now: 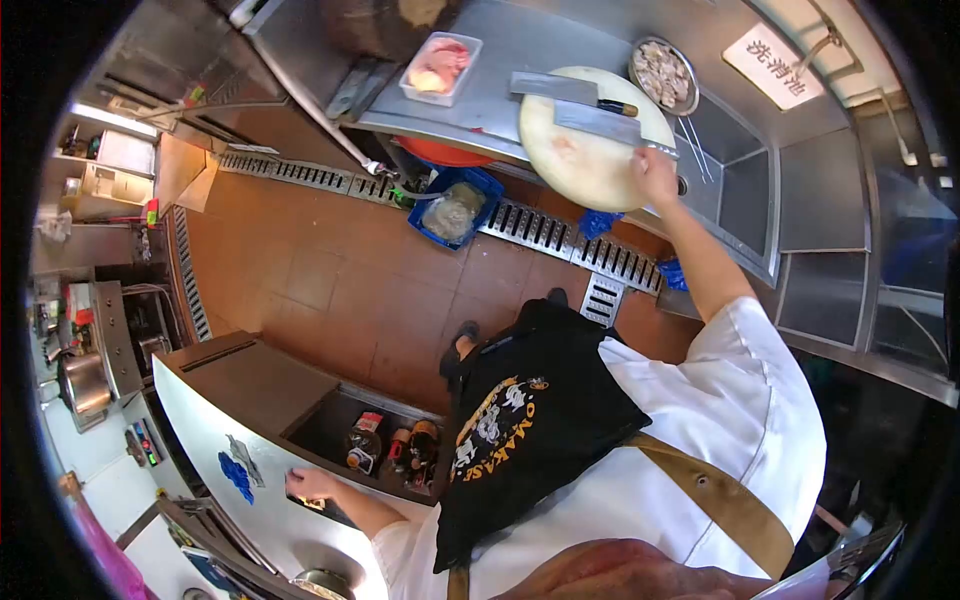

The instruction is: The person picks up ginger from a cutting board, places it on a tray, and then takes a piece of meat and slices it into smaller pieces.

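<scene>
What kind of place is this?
It looks like a kitchen, probably a restaurant's: there's a round chopping board with cleavers, a metal sink, and slotted floor drains.

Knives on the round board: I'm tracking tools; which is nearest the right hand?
The lower knife in the picture, its end at the right hand. The other knife has a dark handle and juts past the round board.

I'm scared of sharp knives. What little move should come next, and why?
Maybe slide the loose knife fully onto the board: its blade pokes past the edge, close beside the other knife, whose handle the right hand seems to hold.
</scene>
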`<state>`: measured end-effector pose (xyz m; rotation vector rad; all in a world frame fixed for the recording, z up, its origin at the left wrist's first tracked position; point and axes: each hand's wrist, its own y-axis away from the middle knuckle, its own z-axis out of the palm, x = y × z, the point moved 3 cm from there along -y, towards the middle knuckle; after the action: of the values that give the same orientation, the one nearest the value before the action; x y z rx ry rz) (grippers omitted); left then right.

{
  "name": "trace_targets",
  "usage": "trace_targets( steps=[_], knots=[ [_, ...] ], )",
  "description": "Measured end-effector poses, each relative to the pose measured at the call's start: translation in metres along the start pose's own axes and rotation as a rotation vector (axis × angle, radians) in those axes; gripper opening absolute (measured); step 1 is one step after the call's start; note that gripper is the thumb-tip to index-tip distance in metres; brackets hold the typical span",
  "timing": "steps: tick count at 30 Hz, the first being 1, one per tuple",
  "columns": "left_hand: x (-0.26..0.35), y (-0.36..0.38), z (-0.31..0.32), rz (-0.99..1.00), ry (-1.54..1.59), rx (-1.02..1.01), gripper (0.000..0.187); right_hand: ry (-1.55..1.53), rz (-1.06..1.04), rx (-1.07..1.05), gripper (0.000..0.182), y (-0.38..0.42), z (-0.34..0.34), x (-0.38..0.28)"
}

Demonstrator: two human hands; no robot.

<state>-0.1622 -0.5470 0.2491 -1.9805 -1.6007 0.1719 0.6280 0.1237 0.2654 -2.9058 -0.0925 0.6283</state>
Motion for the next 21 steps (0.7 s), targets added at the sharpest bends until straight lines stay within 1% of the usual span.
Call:
trace_targets(
  steps=[1, 2, 3, 4, 5, 6, 7, 8, 9, 10, 11, 12, 13, 14, 16, 18, 19, 21],
  knots=[
    [0.032, 0.024, 0.007, 0.015, 0.11, -0.079, 0.032, 0.14, 0.003, 0.073, 0.027, -0.018, -0.013, 0.026],
    [0.067, 0.049, 0.009, 0.037, 0.218, -0.162, 0.031, 0.177, 0.086, 0.111, 0.03, -0.032, -0.017, 0.053],
    [0.11, 0.078, 0.008, 0.006, 0.363, -0.249, 0.03, 0.217, 0.175, 0.15, 0.034, -0.043, -0.019, 0.082],
    [0.134, 0.107, 0.018, -0.006, 0.462, -0.325, 0.03, 0.261, 0.269, 0.192, 0.039, -0.046, -0.026, 0.109],
    [0.161, 0.133, 0.015, 0.122, 0.387, -0.463, 0.03, 0.265, 0.362, 0.166, 0.043, -0.043, -0.034, 0.133],
    [0.184, 0.167, 0.012, 0.031, 0.488, -0.622, 0.03, 0.267, 0.444, 0.142, 0.047, -0.047, -0.043, 0.154],
    [0.19, 0.197, 0.02, -0.157, 0.655, -0.761, 0.032, 0.268, 0.518, 0.116, 0.051, -0.051, -0.049, 0.173],
    [0.177, 0.224, 0.039, -0.241, 0.616, -0.808, 0.034, 0.288, 0.549, 0.066, 0.054, -0.049, -0.05, 0.193],
    [0.167, 0.242, 0.051, -0.375, 0.585, -0.957, 0.039, 0.309, 0.578, 0.015, 0.058, -0.044, -0.046, 0.216],
    [0.172, 0.261, 0.044, -0.55, 0.592, -1.071, 0.04, 0.331, 0.608, -0.038, 0.062, -0.042, -0.044, 0.231],
    [0.179, 0.276, 0.036, -0.623, 0.604, -1.123, 0.036, 0.319, 0.633, -0.057, 0.063, -0.045, -0.041, 0.246],
    [0.161, 0.296, 0.054, -0.703, 0.747, -1.068, 0.021, 0.308, 0.661, -0.081, 0.064, -0.044, -0.04, 0.254],
    [0.17, 0.307, 0.032, -0.835, 0.754, -1.188, 0.014, 0.297, 0.689, -0.114, 0.066, -0.04, -0.036, 0.259],
    [0.182, 0.315, 0.015, -0.87, 0.682, -1.254, 0.015, 0.261, 0.623, -0.024, 0.064, -0.037, -0.03, 0.258],
    [0.152, 0.329, 0.034, -0.823, 0.442, -1.385, 0.019, 0.182, 0.484, 0.18, 0.061, -0.046, -0.025, 0.246],
    [0.141, 0.325, 0.059, -0.642, 0.175, -1.512, 0.022, 0.108, 0.221, 0.182, 0.058, -0.057, -0.027, 0.207],
    [0.154, 0.315, 0.066, -0.477, 0.054, -1.567, 0.024, 0.073, 0.094, 0.182, 0.056, -0.056, -0.028, 0.182],
    [0.174, 0.29, 0.1, 0.168, -0.115, -1.601, 0.029, 0.097, -0.044, 0.123, 0.056, -0.05, -0.023, 0.136]
  ],
)
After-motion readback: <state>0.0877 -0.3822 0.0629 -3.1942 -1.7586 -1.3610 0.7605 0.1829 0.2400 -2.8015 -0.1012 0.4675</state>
